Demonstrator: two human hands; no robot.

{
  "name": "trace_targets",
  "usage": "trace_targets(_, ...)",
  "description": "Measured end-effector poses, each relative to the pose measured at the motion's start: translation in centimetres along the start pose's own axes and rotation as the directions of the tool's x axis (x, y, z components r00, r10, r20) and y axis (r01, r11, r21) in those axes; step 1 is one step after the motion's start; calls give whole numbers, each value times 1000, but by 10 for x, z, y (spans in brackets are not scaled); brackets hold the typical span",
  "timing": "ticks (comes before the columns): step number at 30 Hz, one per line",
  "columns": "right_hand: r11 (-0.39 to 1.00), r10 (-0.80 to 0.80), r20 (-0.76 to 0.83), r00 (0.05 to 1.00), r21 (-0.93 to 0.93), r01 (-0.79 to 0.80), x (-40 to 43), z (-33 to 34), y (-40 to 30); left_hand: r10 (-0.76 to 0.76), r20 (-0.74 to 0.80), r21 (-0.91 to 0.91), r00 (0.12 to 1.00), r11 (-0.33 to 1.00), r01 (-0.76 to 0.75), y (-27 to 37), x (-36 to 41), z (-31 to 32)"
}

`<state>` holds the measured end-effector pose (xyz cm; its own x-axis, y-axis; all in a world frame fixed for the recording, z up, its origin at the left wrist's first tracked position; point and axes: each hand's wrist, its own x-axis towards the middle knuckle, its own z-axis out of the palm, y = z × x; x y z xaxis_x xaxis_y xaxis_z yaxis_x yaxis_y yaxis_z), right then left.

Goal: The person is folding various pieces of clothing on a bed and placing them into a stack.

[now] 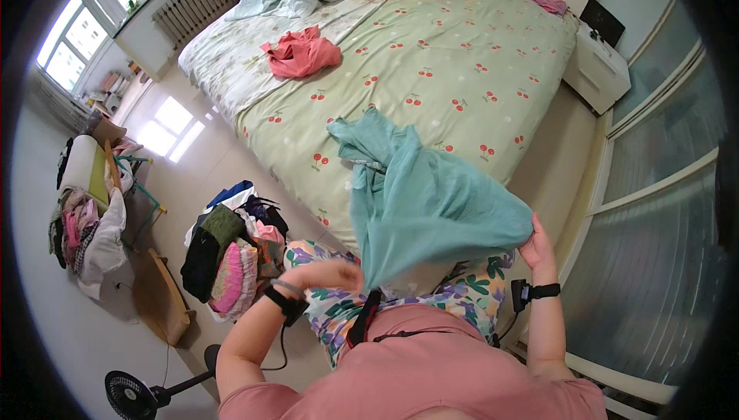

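A teal cloth garment (427, 195) is stretched out in front of me, its far part lying crumpled on the bed. My right hand (537, 247) grips its right edge, fingers partly behind the cloth. At the near left, the fabric tapers to a point at the fingers of my left hand (340, 275), which is blurred but appears to pinch that corner. Between my hands the near edge hangs taut above my lap. Beneath the garment is a green bedsheet (479, 114) with a cherry print.
A crumpled coral garment (303, 53) lies farther up the bed. On the left floor sits a pile of clothes (234, 247), near a clothes-laden chair (86, 212) and a black fan (131, 394). Sliding glass doors (646, 270) and a white nightstand (597, 73) stand at right.
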<state>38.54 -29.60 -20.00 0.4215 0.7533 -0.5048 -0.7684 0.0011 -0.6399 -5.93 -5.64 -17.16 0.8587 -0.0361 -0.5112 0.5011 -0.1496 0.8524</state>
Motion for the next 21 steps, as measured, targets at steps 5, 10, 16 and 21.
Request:
trace_targets(5,998,-4,-11,1000,58,5,7,-4,16,-19,-305,-5,952,1000,19,-34,5,1)
trace_targets(10,998,-3,5,1000,62,3,11,10,17,31,-825,-172,564,938,-302,-15,83,-56)
trace_targets(16,999,-10,10,1000,39,9,10,29,16,-123,-871,-276,475,924,-265,21,154,-88)
trace_targets(21,997,-22,7,1000,69,22,-6,14,5,-28,-478,-771,878,493,-404,42,119,-55)
